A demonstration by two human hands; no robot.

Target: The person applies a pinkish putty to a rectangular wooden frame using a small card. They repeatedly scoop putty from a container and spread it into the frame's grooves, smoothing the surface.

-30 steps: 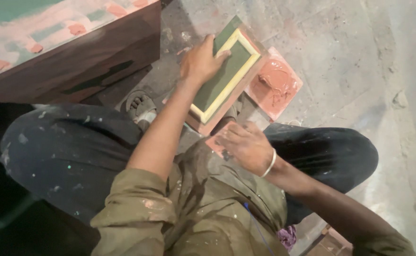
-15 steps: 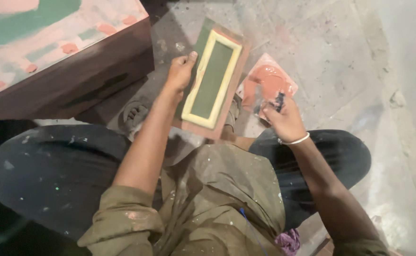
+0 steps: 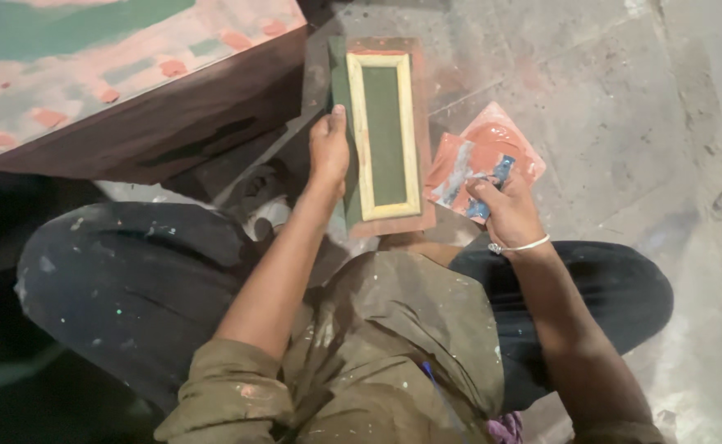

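Observation:
A small rectangular panel (image 3: 384, 131) with a green middle, pale yellow frame and reddish-brown border rests in front of my knees. My left hand (image 3: 329, 150) grips its left edge, thumb on top. My right hand (image 3: 505, 210) is closed around a small blue-handled tool (image 3: 492, 182), whose tip touches a square tile smeared with reddish paste (image 3: 484, 156) just right of the panel.
A large board (image 3: 114, 74) painted green with pink patches and a dark brown side leans at the upper left. Grey, stained concrete floor (image 3: 624, 90) spreads to the right. My dark paint-speckled trousers (image 3: 131, 279) fill the lower view.
The panel has turned from slanted to nearly upright in view. My right hand left the lap, picked up the blue-handled tool and moved onto the paste tile.

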